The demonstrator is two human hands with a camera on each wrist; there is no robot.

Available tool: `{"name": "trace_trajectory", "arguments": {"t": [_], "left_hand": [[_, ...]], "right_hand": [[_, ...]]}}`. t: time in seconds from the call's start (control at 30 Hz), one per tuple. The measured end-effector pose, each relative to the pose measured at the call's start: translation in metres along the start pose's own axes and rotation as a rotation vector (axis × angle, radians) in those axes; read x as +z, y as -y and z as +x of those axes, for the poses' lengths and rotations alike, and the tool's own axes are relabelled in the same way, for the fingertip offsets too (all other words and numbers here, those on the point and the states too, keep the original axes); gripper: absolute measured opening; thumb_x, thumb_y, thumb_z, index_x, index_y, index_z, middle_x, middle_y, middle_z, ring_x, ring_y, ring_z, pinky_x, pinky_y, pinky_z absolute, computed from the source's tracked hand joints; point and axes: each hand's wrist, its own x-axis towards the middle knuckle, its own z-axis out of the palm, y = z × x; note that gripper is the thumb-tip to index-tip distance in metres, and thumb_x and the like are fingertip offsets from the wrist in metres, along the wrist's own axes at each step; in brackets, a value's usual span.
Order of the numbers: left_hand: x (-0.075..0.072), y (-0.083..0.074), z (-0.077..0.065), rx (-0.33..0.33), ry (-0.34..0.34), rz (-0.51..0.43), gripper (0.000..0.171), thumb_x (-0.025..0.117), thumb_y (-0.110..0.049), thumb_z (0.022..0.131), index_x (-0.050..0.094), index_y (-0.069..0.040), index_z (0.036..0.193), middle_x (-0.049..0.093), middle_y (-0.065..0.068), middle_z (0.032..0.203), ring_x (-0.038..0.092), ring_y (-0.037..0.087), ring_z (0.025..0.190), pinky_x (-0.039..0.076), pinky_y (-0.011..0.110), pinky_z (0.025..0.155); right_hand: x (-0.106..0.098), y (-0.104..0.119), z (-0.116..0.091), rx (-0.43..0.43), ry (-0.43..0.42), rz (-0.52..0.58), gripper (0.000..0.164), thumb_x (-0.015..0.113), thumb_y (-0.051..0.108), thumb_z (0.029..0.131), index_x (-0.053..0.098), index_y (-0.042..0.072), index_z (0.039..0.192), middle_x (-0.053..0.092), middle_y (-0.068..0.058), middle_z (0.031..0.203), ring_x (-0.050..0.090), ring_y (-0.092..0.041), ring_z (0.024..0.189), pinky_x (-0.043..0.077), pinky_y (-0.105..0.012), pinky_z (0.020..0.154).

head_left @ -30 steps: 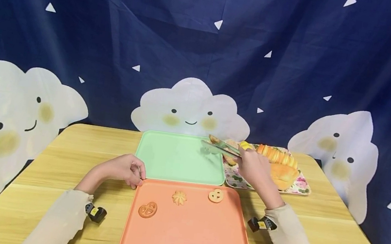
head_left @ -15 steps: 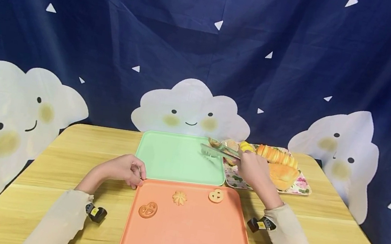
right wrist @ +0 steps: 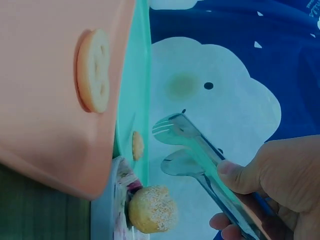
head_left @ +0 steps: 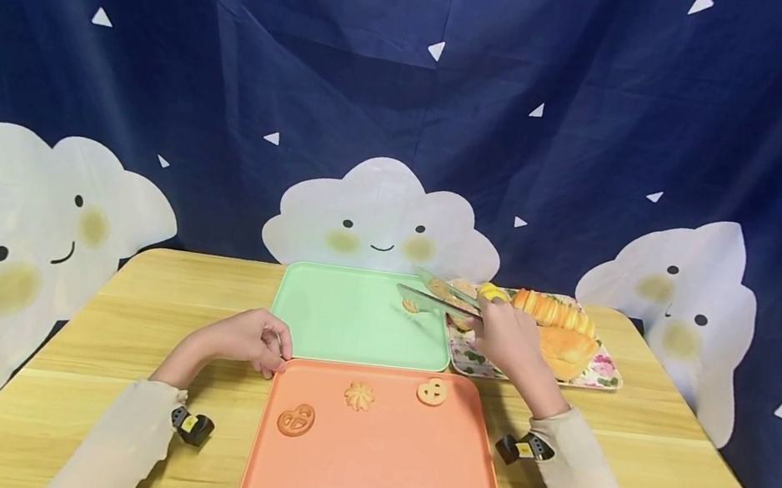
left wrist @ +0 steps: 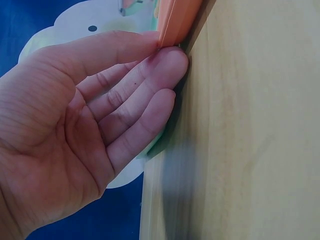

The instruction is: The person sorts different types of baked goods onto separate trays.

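Tongs (right wrist: 205,150) clamped in grip of R hand (head_left: 509,338), tips apart above green tray (head_left: 341,321); small cookie (head_left: 410,305) on same, just below tips. Grip of L hand (head_left: 248,338) pinching corner of orange tray (head_left: 371,477) w/ 3 cookies (head_left: 359,396), nearer side of counter (head_left: 119,338). Floral tray (head_left: 475,364) w/ bread (head_left: 567,353) at R.

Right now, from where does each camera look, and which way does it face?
Head: worn on the head, looks forward and down at the orange tray; left hand and right hand show.
Left wrist: worn there, faces the left hand pinching the orange tray's edge.
Right wrist: worn there, faces tongs in the right hand.
Head and right wrist share tongs and green tray.
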Motion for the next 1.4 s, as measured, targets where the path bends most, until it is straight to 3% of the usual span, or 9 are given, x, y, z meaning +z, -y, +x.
{"name": "trace_trajectory", "arguments": {"t": [0.13,0.23,0.3,0.37,0.47,0.63,0.87,1.03,1.4], "left_hand": [[0.0,0.0,0.0,-0.002,0.0,0.004,0.012,0.075,-0.001,0.083,0.069,0.004,0.091,0.073,0.018,0.074,0.071,0.02,0.066,0.057,0.032,0.06],[0.0,0.001,0.0,-0.004,-0.001,0.006,0.012,0.075,-0.001,0.082,0.069,0.003,0.091,0.073,0.018,0.073,0.071,0.02,0.066,0.057,0.032,0.06],[0.0,0.001,0.0,-0.004,-0.001,0.006,0.012,0.075,-0.001,0.082,0.069,0.003,0.091,0.073,0.017,0.073,0.071,0.02,0.066,0.057,0.032,0.06],[0.0,0.001,0.0,-0.002,-0.001,0.006,0.012,0.075,-0.002,0.082,0.069,0.003,0.092,0.072,0.018,0.073,0.071,0.02,0.066,0.057,0.031,0.06],[0.0,0.001,0.0,-0.001,0.0,0.007,0.012,0.075,-0.002,0.083,0.069,0.003,0.092,0.072,0.018,0.073,0.071,0.02,0.066,0.057,0.031,0.06],[0.0,0.001,0.0,0.003,-0.001,0.011,0.011,0.075,-0.001,0.082,0.069,0.003,0.091,0.072,0.018,0.073,0.071,0.021,0.066,0.057,0.033,0.06],[0.0,0.0,0.0,0.013,0.002,0.005,0.011,0.075,-0.001,0.083,0.069,0.004,0.091,0.073,0.019,0.073,0.072,0.021,0.066,0.058,0.034,0.06],[-0.001,0.001,0.001,0.013,0.001,0.014,0.011,0.075,0.0,0.082,0.069,0.004,0.091,0.073,0.019,0.073,0.071,0.021,0.066,0.058,0.032,0.06],[-0.001,0.002,0.001,0.008,0.014,-0.024,0.012,0.071,0.001,0.083,0.067,0.008,0.092,0.072,0.02,0.072,0.071,0.021,0.066,0.057,0.032,0.06]], "right_hand": [[-0.003,0.0,0.0,-0.031,-0.012,0.028,0.026,0.074,0.021,0.092,0.07,0.002,0.111,0.064,-0.013,0.078,0.05,-0.023,0.052,0.036,-0.035,0.044],[-0.005,0.001,-0.001,-0.076,-0.037,0.065,0.018,0.075,0.022,0.092,0.069,0.006,0.097,0.057,-0.007,0.069,0.045,-0.019,0.05,0.032,-0.031,0.044],[-0.008,0.003,-0.002,-0.106,-0.054,0.101,0.019,0.077,0.023,0.091,0.063,0.011,0.085,0.049,-0.002,0.064,0.041,-0.017,0.05,0.029,-0.03,0.044],[-0.011,0.005,-0.002,-0.134,-0.061,0.128,0.021,0.078,0.024,0.09,0.061,0.013,0.083,0.047,0.001,0.063,0.041,-0.015,0.052,0.029,-0.029,0.045],[-0.017,0.012,-0.004,-0.173,-0.052,0.164,0.017,0.08,0.025,0.088,0.07,0.012,0.094,0.056,0.002,0.067,0.046,-0.012,0.056,0.033,-0.029,0.047],[-0.024,0.022,-0.008,-0.253,-0.024,0.2,0.032,0.079,0.024,0.089,0.073,0.012,0.118,0.066,0.0,0.08,0.054,-0.012,0.063,0.04,-0.029,0.05],[-0.026,0.033,-0.013,-0.419,0.002,0.233,0.038,0.08,0.026,0.087,0.072,0.009,0.121,0.072,-0.003,0.09,0.062,-0.012,0.069,0.046,-0.025,0.055],[-0.026,0.04,-0.016,-0.442,0.066,0.234,0.04,0.08,0.027,0.087,0.072,0.012,0.123,0.07,0.0,0.091,0.051,-0.006,0.066,0.04,-0.021,0.056],[-0.027,0.055,-0.02,-0.537,0.144,0.286,0.039,0.081,0.022,0.086,0.072,0.014,0.123,0.071,0.006,0.095,0.054,-0.005,0.072,0.044,-0.021,0.061]]}}
